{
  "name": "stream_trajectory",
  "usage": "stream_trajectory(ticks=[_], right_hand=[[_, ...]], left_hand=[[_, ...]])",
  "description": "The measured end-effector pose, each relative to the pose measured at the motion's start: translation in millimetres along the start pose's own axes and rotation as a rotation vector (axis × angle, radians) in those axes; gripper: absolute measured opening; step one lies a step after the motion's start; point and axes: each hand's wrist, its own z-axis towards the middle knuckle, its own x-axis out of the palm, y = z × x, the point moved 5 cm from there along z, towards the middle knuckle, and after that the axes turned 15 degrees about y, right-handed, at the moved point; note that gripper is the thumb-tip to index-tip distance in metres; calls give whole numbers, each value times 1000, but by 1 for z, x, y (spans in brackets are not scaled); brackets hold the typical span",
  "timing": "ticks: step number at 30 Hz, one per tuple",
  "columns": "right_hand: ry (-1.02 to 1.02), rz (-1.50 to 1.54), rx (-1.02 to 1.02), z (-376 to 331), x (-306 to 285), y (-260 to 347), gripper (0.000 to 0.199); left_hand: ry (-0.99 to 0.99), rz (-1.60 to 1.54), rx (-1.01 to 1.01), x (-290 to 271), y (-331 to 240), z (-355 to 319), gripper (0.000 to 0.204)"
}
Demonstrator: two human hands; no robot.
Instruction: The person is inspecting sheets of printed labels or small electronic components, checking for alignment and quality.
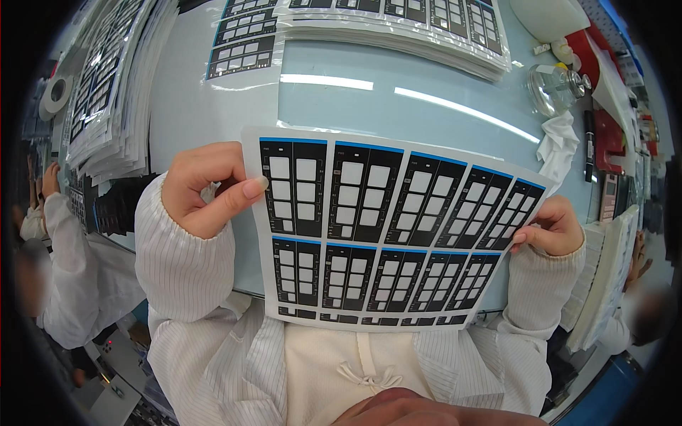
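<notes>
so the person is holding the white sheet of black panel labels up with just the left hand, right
Not quite: the head view shows both hands holding it. The left hand pinches the left edge of the white sheet of black panel labels and the right hand grips its right edge.

Glossy printed sheet (383, 227), cloth sleeves (185, 263)

I am seated at a bench in an electronics assembly workshop. Stacks of printed panel sheets (106, 92) pile up along the pale blue worktable (341, 92), more of them in clear sleeves (398, 28) at the far edge. My striped white work coat (192, 284) matches the coat on a co-worker (71, 263) at my left.
</notes>
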Motion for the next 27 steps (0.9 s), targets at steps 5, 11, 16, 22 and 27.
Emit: stream_trajectory(ticks=[5,11,16,22,27], right_hand=[[-9,9,26,-1,1,-1,13],[-23,3,30,0,2,0,13],[-42,2,57,-1,1,-1,11],[-64,-6,82,-3,0,1,10],[-85,16,69,-1,4,4,11]], left_hand=[[1,15,-16,-1,0,-1,26],[1,29,-7,-1,2,-2,26],[18,27,15,-1,-2,0,24],[42,32,-22,-3,-6,2,22],[32,18,-3,-3,-5,1,21]])
